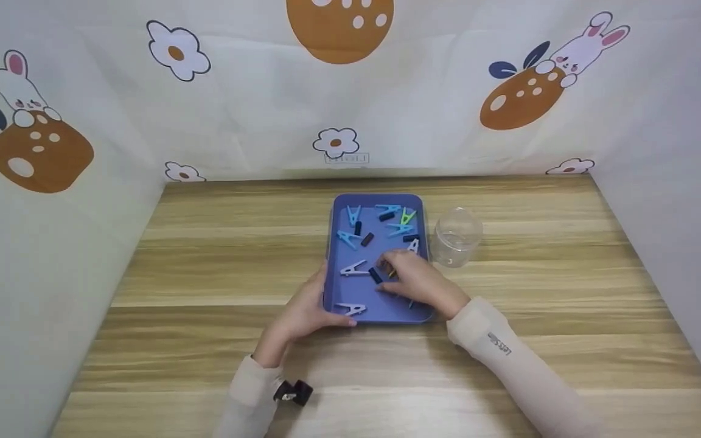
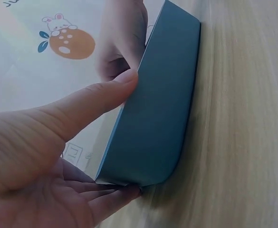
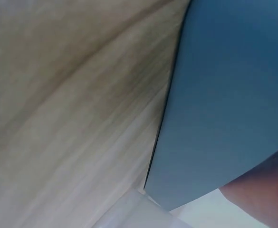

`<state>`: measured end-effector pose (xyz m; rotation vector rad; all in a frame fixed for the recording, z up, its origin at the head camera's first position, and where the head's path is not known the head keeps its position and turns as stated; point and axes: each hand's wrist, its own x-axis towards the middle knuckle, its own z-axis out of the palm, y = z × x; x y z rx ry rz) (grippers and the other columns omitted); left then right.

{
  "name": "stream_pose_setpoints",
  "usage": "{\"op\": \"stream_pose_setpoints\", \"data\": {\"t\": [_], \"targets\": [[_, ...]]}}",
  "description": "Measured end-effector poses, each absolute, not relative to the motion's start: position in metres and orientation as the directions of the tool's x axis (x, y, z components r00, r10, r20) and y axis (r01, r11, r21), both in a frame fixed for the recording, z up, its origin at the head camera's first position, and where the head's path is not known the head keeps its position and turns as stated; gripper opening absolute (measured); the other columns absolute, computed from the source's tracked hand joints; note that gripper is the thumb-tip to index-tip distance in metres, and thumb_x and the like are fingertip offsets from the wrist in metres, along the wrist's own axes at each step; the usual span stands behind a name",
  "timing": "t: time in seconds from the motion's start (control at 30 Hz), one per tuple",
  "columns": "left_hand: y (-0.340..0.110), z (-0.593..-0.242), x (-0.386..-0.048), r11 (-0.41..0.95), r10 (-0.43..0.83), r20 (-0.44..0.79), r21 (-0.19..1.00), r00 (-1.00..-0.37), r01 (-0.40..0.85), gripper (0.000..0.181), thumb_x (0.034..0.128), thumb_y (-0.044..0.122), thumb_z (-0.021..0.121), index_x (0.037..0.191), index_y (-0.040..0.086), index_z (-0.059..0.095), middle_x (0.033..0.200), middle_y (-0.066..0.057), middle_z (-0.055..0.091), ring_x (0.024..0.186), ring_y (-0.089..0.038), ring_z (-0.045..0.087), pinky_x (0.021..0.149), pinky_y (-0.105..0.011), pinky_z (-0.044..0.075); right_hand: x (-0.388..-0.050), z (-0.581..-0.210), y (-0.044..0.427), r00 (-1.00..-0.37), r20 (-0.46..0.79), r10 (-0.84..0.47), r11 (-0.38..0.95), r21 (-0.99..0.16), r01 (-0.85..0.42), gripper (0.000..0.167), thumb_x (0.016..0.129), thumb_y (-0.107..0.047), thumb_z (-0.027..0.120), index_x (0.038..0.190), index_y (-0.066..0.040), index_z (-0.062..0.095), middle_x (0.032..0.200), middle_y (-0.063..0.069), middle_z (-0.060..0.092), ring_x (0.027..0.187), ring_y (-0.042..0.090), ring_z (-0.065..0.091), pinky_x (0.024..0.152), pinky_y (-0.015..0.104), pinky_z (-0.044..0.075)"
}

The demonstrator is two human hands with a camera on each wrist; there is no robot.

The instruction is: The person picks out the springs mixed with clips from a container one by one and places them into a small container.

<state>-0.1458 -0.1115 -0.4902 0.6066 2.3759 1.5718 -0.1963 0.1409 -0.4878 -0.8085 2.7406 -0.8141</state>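
A blue tray [image 1: 381, 311] lies on the table with several small clothespins and short black cylinders in it. My left hand [image 1: 308, 307] holds its near left corner, the thumb on the near rim and the fingers along the left side. Over the tray's right part, my right hand [image 1: 420, 280] reaches in, thumb and fingertips apart around a black cylinder [image 1: 375, 275]. Partly under that hand shows a yellow piece [image 1: 393, 272]. A white clothespin [image 1: 355, 269] lies left of the cylinder, another white clothespin [image 1: 350, 308] near the front. The right fingertips are hidden in the right wrist view.
A clear plastic jar [image 1: 458, 237] stands right of the tray. Blue clothespins [image 1: 353, 215] and a green clothespin [image 1: 408, 216] lie at the tray's far end. Printed fabric [image 1: 253, 109] encloses the wooden table [image 1: 204, 255] at the back and sides.
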Motion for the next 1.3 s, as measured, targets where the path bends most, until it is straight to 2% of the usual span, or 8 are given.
{"op": "stream_pose_setpoints", "data": {"t": [0.23, 0.4, 0.63, 0.93, 1.3], "targets": [[-0.114, -0.491, -0.146, 0.342, 0.471, 0.058, 0.908, -0.880, 0.242, 0.128, 0.0695, 0.006, 0.097, 0.163, -0.012, 0.012, 0.162, -0.038, 0.035, 0.145, -0.053, 0.043, 0.125, -0.062, 0.030, -0.206, -0.488, 0.142, -0.810, -0.029, -0.585, 0.678, -0.565, -0.470, 0.043, 0.088, -0.013, 0.086, 0.126, 0.000, 0.070, 0.105, 0.013, 0.073, 0.095, 0.026, 0.068, 0.088, 0.045, 0.060], [-0.113, -0.493, -0.147, 0.354, 0.463, 0.049, 0.905, -0.885, 0.235, 0.125, 0.0703, 0.007, 0.097, 0.163, -0.012, 0.014, 0.163, -0.036, 0.034, 0.147, -0.051, 0.041, 0.126, -0.061, 0.029, -0.213, -0.490, 0.143, -0.785, -0.029, -0.619, 0.654, -0.573, -0.494, 0.039, 0.087, -0.011, 0.086, 0.123, -0.002, 0.074, 0.100, 0.012, 0.075, 0.089, 0.022, 0.066, 0.084, 0.042, 0.060], [-0.113, -0.494, -0.146, 0.366, 0.449, 0.024, 0.907, -0.893, 0.208, 0.124, 0.0707, 0.008, 0.097, 0.164, -0.010, 0.016, 0.163, -0.034, 0.036, 0.148, -0.049, 0.042, 0.127, -0.059, 0.029, -0.213, -0.491, 0.141, -0.809, -0.049, -0.586, 0.683, -0.567, -0.460, 0.036, 0.088, -0.014, 0.085, 0.122, -0.004, 0.076, 0.099, 0.010, 0.075, 0.087, 0.019, 0.064, 0.083, 0.041, 0.059], [-0.112, -0.495, -0.145, 0.337, 0.447, 0.026, 0.921, -0.894, 0.195, 0.122, 0.0710, 0.006, 0.096, 0.164, -0.008, 0.019, 0.163, -0.033, 0.038, 0.147, -0.049, 0.043, 0.126, -0.060, 0.029, -0.210, -0.494, 0.141, -0.834, -0.037, -0.551, 0.684, -0.593, -0.426, 0.035, 0.089, -0.020, 0.086, 0.119, -0.005, 0.076, 0.091, 0.006, 0.074, 0.076, 0.011, 0.061, 0.070, 0.030, 0.057], [-0.112, -0.496, -0.140, 0.326, 0.441, 0.046, 0.922, -0.896, 0.207, 0.120, 0.0725, 0.006, 0.095, 0.164, -0.009, 0.019, 0.163, -0.034, 0.036, 0.147, -0.050, 0.042, 0.126, -0.062, 0.029, -0.210, -0.495, 0.139, -0.837, -0.002, -0.547, 0.668, -0.604, -0.435, 0.033, 0.090, -0.022, 0.086, 0.117, -0.004, 0.077, 0.089, 0.005, 0.073, 0.074, 0.010, 0.060, 0.068, 0.028, 0.055]]}}
